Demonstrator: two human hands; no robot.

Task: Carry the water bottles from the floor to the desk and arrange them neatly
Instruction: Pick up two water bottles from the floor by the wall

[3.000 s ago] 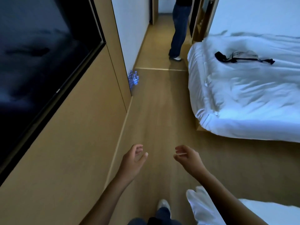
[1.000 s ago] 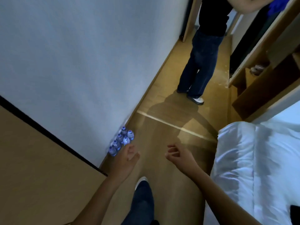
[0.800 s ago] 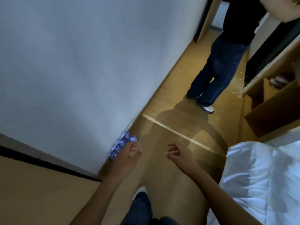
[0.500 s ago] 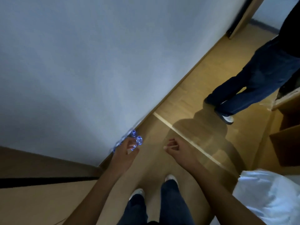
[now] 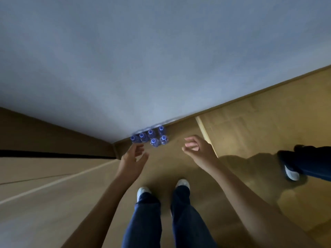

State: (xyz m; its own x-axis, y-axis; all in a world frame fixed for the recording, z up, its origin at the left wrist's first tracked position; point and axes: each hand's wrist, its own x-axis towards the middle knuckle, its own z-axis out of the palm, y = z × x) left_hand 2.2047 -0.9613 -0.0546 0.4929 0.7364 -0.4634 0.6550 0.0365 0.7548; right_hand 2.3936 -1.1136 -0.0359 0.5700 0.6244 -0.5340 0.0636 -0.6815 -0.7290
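Looking straight down now at a cluster of six water bottles [image 5: 150, 137] standing upright on the wooden floor [image 5: 250, 126], tucked right against the foot of the pale wall [image 5: 143, 59], four blue caps in a row along the wall and two more just in front. The left hand [image 5: 131, 161] hangs just short of the nearest bottles, fingers loosely spread and lightly curved, holding nothing and not touching any cap. The right hand [image 5: 198, 151] is out to the right of the cluster, apart from it, fingers curled loosely inward with the thumb near the fingertips, nothing in it either. Below the hands, the person's two white shoes [image 5: 182, 183] and dark blue trouser legs [image 5: 145, 221] stand squarely facing the bottles. Off at the right edge, another person's dark trouser leg and white shoe [image 5: 292, 174] are on the floor, well apart from the bottles.
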